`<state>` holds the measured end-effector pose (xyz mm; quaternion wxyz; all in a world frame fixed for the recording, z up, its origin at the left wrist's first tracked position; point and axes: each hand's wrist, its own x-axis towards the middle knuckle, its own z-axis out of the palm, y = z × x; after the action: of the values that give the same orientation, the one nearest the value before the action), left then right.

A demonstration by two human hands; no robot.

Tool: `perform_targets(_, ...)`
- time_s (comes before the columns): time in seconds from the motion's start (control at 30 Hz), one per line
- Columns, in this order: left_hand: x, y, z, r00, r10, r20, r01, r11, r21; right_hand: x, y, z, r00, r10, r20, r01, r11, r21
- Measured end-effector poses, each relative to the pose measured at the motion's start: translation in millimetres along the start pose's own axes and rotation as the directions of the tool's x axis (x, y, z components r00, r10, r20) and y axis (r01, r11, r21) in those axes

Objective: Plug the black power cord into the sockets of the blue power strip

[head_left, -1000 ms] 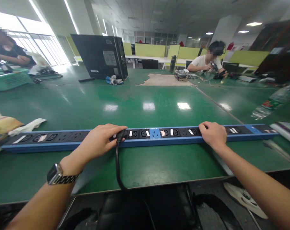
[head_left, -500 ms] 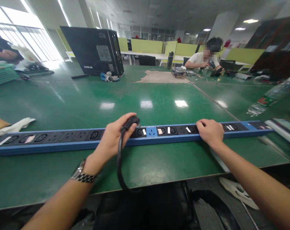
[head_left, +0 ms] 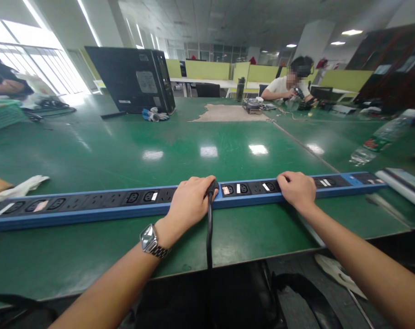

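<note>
Head view: a blue power strip [head_left: 248, 188] spans the green table [head_left: 125, 141] from nearly nine o'clock to three; near six, the left hand [head_left: 190, 197] pinches a black plug [head_left: 213, 187] against it; towards four, the right hand [head_left: 298, 189] rests curled over the strip, fingertips hidden, so I can't tell whether it grips

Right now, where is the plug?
In the head view, the plug is in the left grip, near the middle of the blue strip, to the left of the right grip.
</note>
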<state>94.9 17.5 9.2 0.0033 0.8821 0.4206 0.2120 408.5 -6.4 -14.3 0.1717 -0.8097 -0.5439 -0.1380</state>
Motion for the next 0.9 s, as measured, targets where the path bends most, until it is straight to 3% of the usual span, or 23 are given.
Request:
perform_targets(0.27, -9.9, 5.8, 8.0, 0.998, 0.067, 0.000, -0.067, 0.994, 0.083, 0.5, 1.7, 0.6, 1.000, -0.009, 0.010, 0.009, 1.000, 0.023)
perform_targets(0.33, -11.7, 1.4, 10.4, 0.999, 0.037, -0.015, -0.036, 0.996, 0.081, 3.0, 3.9, 2.0, 1.000, -0.008, 0.010, 0.007, 0.995, 0.101)
perform_targets(0.4, -13.9, -2.5, 13.1, 0.997, -0.038, -0.060, 0.045, 0.992, 0.118, 1.0, 3.5, 2.3, 0.995, 0.065, -0.074, -0.040, 0.955, 0.295)
perform_targets(0.47, -16.3, -4.4, 15.4, 0.992, -0.086, -0.093, 0.101, 0.981, 0.166, -11.7, -4.1, -1.0, 0.943, 0.283, -0.176, -0.121, 0.783, 0.610)
perform_targets(0.5, -17.5, -4.7, 16.2, 0.992, -0.086, -0.094, 0.102, 0.978, 0.184, -23.2, -11.6, -4.6, 0.898, 0.408, -0.167, -0.142, 0.627, 0.766)
perform_targets(0.53, -18.6, -4.6, 16.7, 0.993, -0.076, -0.087, 0.092, 0.976, 0.195, -38.0, -21.3, -9.5, 0.858, 0.506, -0.085, -0.164, 0.428, 0.889)
perform_targets(0.57, -19.5, -4.1, 16.9, 0.995, -0.066, -0.080, 0.081, 0.976, 0.202, -55.1, -33.0, -15.7, 0.854, 0.519, 0.035, -0.187, 0.243, 0.952)
perform_targets(0.6, -20.1, -3.5, 16.9, 0.995, -0.062, -0.074, 0.076, 0.976, 0.206, -73.2, -45.9, -22.9, 0.877, 0.426, 0.224, -0.270, 0.050, 0.962)
perform_targets(0.63, -20.5, -2.8, 16.8, 0.996, -0.062, -0.070, 0.076, 0.975, 0.207, -90.6, -59.0, -30.5, 0.865, 0.211, 0.456, -0.449, -0.084, 0.890)
perform_targets(0.67, -20.6, -2.2, 16.7, 0.996, -0.064, -0.067, 0.077, 0.975, 0.208, -105.9, -71.5, -38.0, 0.771, 0.012, 0.637, -0.631, -0.129, 0.765)
perform_targets(0.73, -20.7, -1.2, 16.6, 0.996, -0.068, -0.065, 0.080, 0.975, 0.207, -125.8, -91.9, -50.0, 0.596, -0.217, 0.773, -0.803, -0.154, 0.576)
perform_targets(0.8, -21.0, -0.6, 16.9, 0.995, -0.069, -0.066, 0.082, 0.975, 0.208, -130.8, -103.7, -55.4, 0.459, -0.331, 0.825, -0.888, -0.155, 0.432)
perform_targets(0.9, -22.2, -0.6, 18.1, 0.995, -0.068, -0.068, 0.081, 0.974, 0.210, -124.5, -108.5, -52.2, 0.328, -0.378, 0.866, -0.945, -0.121, 0.304)
